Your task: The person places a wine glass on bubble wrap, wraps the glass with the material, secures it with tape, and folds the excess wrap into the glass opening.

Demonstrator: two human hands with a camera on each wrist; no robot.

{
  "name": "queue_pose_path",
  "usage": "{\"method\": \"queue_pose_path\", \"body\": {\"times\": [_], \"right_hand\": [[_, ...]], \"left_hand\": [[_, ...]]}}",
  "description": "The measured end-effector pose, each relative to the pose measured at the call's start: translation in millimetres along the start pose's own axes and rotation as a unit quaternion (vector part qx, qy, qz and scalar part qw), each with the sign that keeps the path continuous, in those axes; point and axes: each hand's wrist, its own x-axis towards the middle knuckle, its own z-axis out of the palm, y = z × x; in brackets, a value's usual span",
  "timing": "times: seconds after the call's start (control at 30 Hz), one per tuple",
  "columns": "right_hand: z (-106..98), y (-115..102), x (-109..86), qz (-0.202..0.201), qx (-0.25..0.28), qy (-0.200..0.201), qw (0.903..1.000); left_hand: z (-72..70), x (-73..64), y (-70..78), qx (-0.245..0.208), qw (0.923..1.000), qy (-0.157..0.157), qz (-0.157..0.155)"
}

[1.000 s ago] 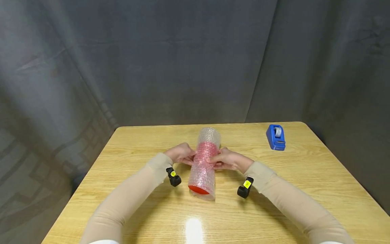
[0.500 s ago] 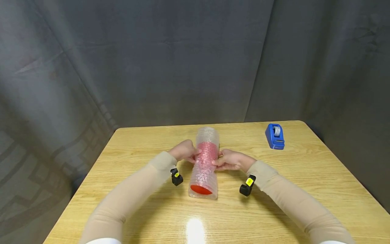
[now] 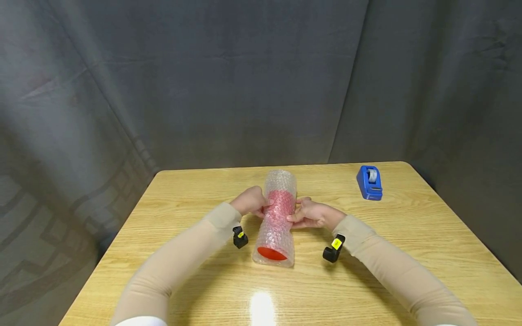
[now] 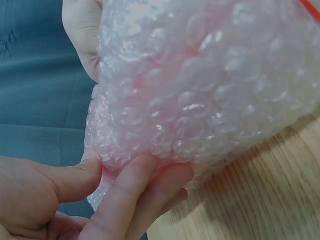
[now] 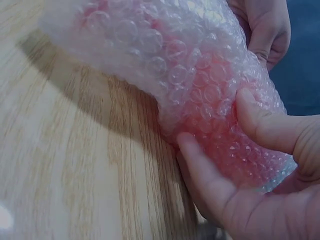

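Observation:
A red object (image 3: pixel 272 254) lies on the wooden table inside a sleeve of clear bubble wrap (image 3: pixel 280 180). Its rounded red end shows at the near side, while the wrap runs past it at the far side. From the left, my left hand (image 3: pixel 249 200) grips the wrapped middle. My right hand (image 3: pixel 311 213) holds the opposite side, thumb on the wrap and fingers lower down near the tabletop. In the left wrist view, thumb and fingertips (image 4: pixel 122 195) press into the bubbles. The right wrist view shows the right thumb (image 5: pixel 265 125) against the pinkish wrap. The bundle's underside is hidden.
A blue tape dispenser (image 3: pixel 369 183) with a roll of tape stands at the table's back right. Grey curtains (image 3: pixel 244 90) hang behind and beside the wooden table (image 3: pixel 195 290). Small black cameras sit on both wrists.
The bundle's near end has shifted slightly right and turned, showing more of the red end. My left hand has moved right, higher on its side; the right hand has shifted slightly right.

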Motion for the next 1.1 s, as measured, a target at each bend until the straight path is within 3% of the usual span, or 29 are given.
{"method": "queue_pose_path", "body": {"times": [0.07,0.17,0.3,0.37,0.73,0.93,1.1], "right_hand": [[2,0,-0.4,-0.003,-0.008,0.022,0.9997],[5,-2,-1.2,-0.013,-0.065,0.037,0.9971],[10,-4,-2.4,-0.038,-0.164,0.063,0.9837],[14,-5,-3.1,-0.046,-0.186,0.069,0.9791],[14,-16,-10.6,-0.047,-0.130,-0.021,0.9902],[18,-17,-7.0,-0.031,-0.132,0.004,0.9907],[25,-13,-4.2,-0.054,-0.143,0.023,0.9880]], "left_hand": [[0.4,0.5,-0.2,0.000,1.0000,0.001,0.000],[0.5,0.4,-0.7,0.004,1.0000,0.002,-0.002],[-0.1,-0.9,-0.8,0.018,0.9998,0.003,-0.001],[-0.4,-1.6,-0.7,0.019,0.9998,0.003,-0.002],[-0.3,-1.9,-2.0,-0.002,1.0000,-0.002,0.007],[-0.5,-0.3,-1.9,-0.007,0.9999,-0.005,0.012],[-0.3,-1.9,-2.2,-0.004,0.9999,-0.004,0.010]]}}
